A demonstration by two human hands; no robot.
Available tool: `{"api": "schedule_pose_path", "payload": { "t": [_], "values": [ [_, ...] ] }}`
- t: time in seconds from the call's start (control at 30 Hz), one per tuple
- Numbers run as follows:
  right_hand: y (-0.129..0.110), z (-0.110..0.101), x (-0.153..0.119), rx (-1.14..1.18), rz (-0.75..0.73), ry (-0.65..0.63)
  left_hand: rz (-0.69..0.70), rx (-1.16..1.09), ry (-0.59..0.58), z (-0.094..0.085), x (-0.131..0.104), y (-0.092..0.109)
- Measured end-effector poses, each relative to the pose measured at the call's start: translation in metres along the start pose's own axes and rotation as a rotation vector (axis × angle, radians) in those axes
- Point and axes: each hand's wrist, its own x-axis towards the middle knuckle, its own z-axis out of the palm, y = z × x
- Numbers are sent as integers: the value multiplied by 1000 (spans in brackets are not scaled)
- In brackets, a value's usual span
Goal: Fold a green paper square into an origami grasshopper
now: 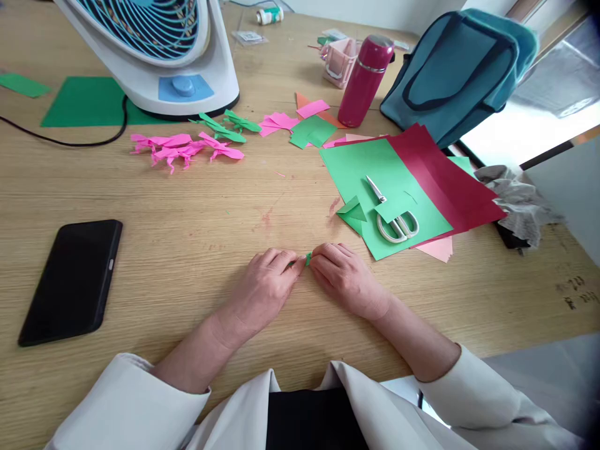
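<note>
A small folded green paper piece [308, 259] shows between my two hands, mostly covered by fingers. My left hand [268, 284] is closed on its left side, and my right hand [345, 279] pinches its right side. Scissors with white handles [398, 226] lie on a green sheet [349, 169] to the right, a small green scrap over them. Beside that sheet is a folded green piece [352, 212]. Several folded pink paper figures [173, 149] and green ones [220, 128] lie together in front of the fan.
A white fan [220, 69] stands at the back left, its black cable [94, 144] running left. The black phone [70, 281] lies at left. Red sheets [435, 175], a red bottle [365, 81], a pink holder [340, 62] and a teal bag [454, 69] are on the right.
</note>
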Motion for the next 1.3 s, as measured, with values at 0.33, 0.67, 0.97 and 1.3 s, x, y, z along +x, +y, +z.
{"api": "schedule_pose_path", "payload": {
  "t": [0.33,0.67,0.97,1.3],
  "values": [
    [-2,-2,3,185,116,38,-167,-272,81,-4,9,0],
    [-3,-4,1,258,154,-6,-233,-268,94,-4,10,4],
    [-6,-6,1,347,205,-8,-260,-232,51,-6,9,6],
    [-13,-8,8,373,324,21,-341,-216,85,-5,11,13]
  ]
}}
